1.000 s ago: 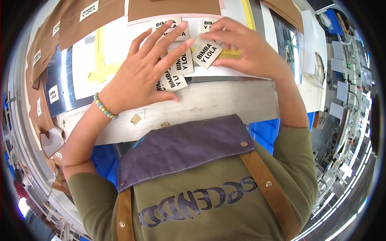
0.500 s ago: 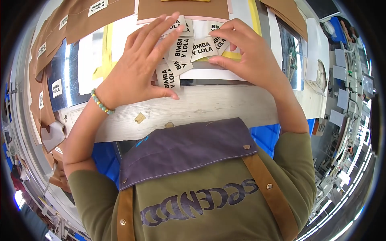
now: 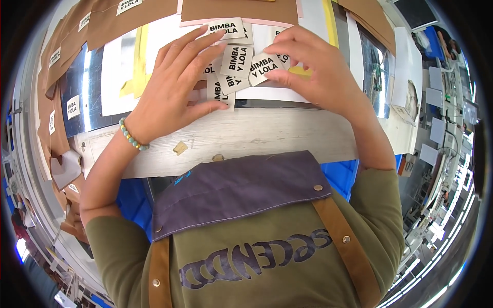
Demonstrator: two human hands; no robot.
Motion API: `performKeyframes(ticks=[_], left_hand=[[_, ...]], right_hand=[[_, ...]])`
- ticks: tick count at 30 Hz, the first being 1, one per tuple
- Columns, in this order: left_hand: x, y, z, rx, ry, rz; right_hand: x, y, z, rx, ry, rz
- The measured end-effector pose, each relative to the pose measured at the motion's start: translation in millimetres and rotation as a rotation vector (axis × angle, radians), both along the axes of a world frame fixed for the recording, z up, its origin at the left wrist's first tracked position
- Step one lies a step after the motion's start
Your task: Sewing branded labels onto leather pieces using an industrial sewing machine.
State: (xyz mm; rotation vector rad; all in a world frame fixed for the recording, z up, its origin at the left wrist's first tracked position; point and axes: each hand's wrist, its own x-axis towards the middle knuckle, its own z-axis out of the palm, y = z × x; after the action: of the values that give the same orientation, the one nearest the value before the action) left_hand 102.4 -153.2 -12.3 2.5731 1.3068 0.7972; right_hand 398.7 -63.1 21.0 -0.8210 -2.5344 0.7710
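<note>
Several cream fabric labels with dark print lie in an overlapping pile (image 3: 238, 60) on a white sheet between my hands. My left hand (image 3: 177, 82) spreads over the pile's left side, open, its thumb at the lowest label (image 3: 221, 95) and its fingertips by the upper label (image 3: 226, 30). At the pile's right edge, my right hand (image 3: 313, 66) is open, with thumb and index finger apart. Its fingertips are at opposite edges of a tilted label (image 3: 263, 68). More labels are partly hidden under that hand's fingers.
Yellow tape strips (image 3: 139, 66) edge the white sheet. A brown panel (image 3: 236, 11) lies beyond the pile. Brown pieces bearing labels (image 3: 72, 56) line the left side. The pale wooden table edge (image 3: 272, 131) holds small tan scraps (image 3: 179, 148). A white box (image 3: 408, 87) stands at right.
The upper label by my left fingertips shows more fully. My left thumb has drawn up toward the lowest label. The label by my right hand has tilted more, and its fingertips have moved closer to it.
</note>
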Motion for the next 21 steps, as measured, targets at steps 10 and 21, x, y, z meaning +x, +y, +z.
performKeyframes(ticks=[10, 21], left_hand=[[-7.5, -30.4, -6.1, 0.340, 0.177, -0.261], [-33.4, -25.8, 68.8, 0.429, 0.076, 0.086]], right_hand=[[-29.4, -7.5, -33.1, 0.337, 0.008, 0.308], [-22.0, 12.8, 7.7, 0.180, 0.099, 0.171]])
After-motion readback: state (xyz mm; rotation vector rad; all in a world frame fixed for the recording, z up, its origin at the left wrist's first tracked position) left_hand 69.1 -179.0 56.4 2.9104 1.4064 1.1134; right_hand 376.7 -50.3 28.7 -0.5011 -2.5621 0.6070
